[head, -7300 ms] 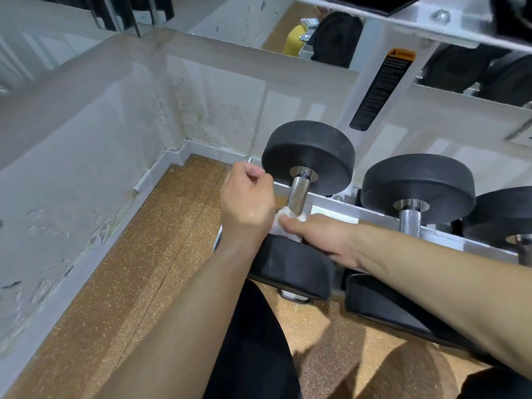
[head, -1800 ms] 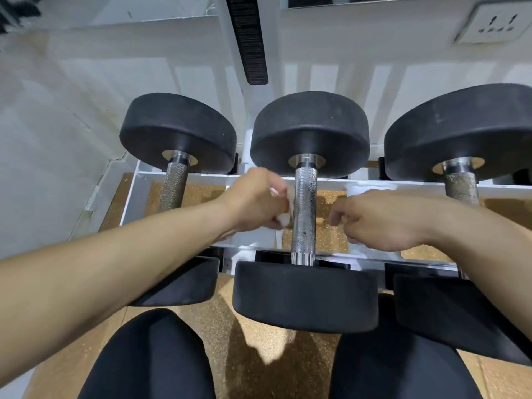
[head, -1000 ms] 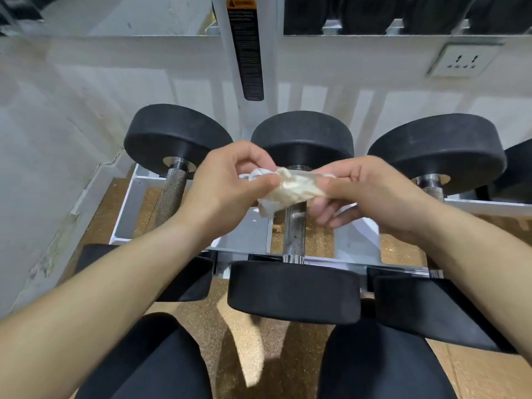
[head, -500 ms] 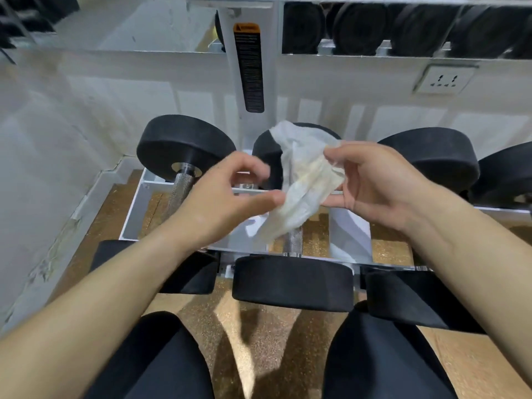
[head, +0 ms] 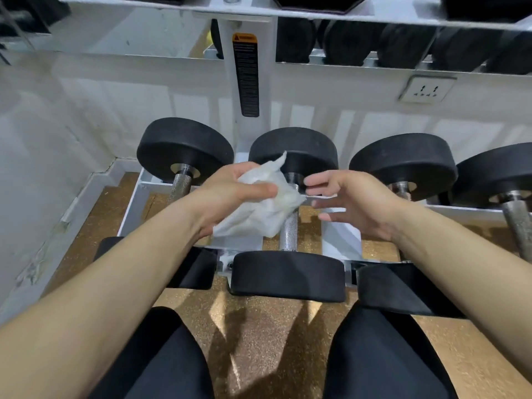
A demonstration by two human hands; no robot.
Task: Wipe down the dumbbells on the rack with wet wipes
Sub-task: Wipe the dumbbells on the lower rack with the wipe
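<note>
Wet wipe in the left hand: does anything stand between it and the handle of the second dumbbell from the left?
Nothing visible does. The left hand holds the wet wipe right over that handle; the open right hand is off to its right.

The left hand [head: 230, 191] pinches a crumpled wet wipe [head: 264, 205] over the middle dumbbell [head: 289, 223], with the right hand [head: 354, 203] spread just beside it.

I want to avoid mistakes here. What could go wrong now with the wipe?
The wipe hangs loose from the left hand alone; the right hand is open and off it, so it may slip to the floor. It also looks yellowed in places, so it may smear dirt on the handle.
</note>
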